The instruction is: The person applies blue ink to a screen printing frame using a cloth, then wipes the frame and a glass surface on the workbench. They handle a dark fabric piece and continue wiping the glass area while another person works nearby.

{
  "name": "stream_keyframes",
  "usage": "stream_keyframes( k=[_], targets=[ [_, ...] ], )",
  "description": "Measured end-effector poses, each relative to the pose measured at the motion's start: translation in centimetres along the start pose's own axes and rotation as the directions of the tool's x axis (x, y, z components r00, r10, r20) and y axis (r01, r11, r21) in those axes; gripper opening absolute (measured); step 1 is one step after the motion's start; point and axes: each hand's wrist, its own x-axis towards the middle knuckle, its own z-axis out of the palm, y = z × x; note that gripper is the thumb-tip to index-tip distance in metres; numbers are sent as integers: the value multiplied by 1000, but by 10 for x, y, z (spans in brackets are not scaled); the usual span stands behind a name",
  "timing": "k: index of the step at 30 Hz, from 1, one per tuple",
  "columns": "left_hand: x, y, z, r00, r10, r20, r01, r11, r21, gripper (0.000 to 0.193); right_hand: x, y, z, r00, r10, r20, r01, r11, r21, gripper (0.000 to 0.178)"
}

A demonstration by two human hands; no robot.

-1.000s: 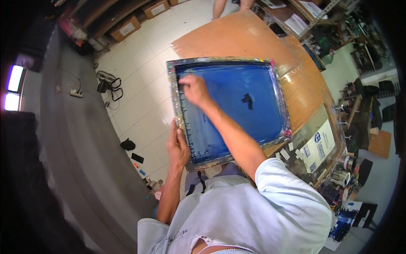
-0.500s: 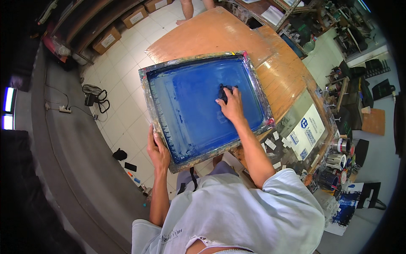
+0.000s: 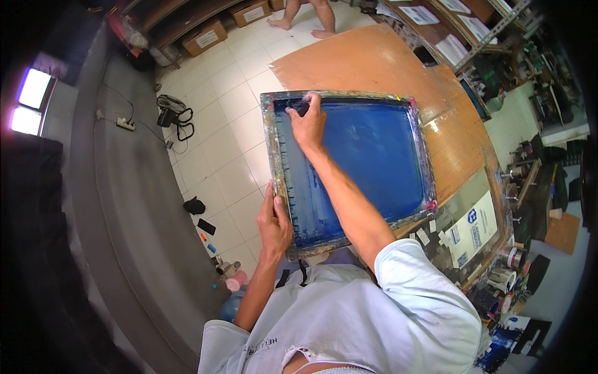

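A screen-printing frame with paint-stained edges and a blue-smeared mesh is held in front of me, its far right part over the wooden table. My left hand grips the left edge of the frame, fingers outside and thumb on top. Inside the far left corner, my right hand is closed on a dark, ink-stained rag pressed to the mesh. Paler streaks run down the left side of the mesh, while the middle and right are a deeper blue.
The wooden table reaches away to the right, with a white printed sheet on its near part. Ink cans stand at the right. A fan and a phone are on the tiled floor. Another person's legs show at the far side.
My right hand has moved the rag from the right part of the mesh to the far left corner. My left hand keeps its hold. The view has shifted, and the other person's legs show more.
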Motion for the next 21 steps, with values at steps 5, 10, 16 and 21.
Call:
stream_keyframes(
  k=[5,10,16,21],
  targets=[
    [-1,-19,7,989,141,-51,-141,990,4,43,-19,29,21,887,-452,93,461,875,-147,36],
    [3,-18,11,999,45,-16,-46,998,-39,43,-3,32,18,897,-409,168,437,880,-189,36],
    [24,-25,-3,998,-53,-34,50,994,-97,42,-124,24,-58,756,-363,545,385,920,78,22],
    [27,-9,-1,992,-121,22,123,987,-99,41,-110,24,-48,843,-363,397,401,916,-14,15]
  ],
)
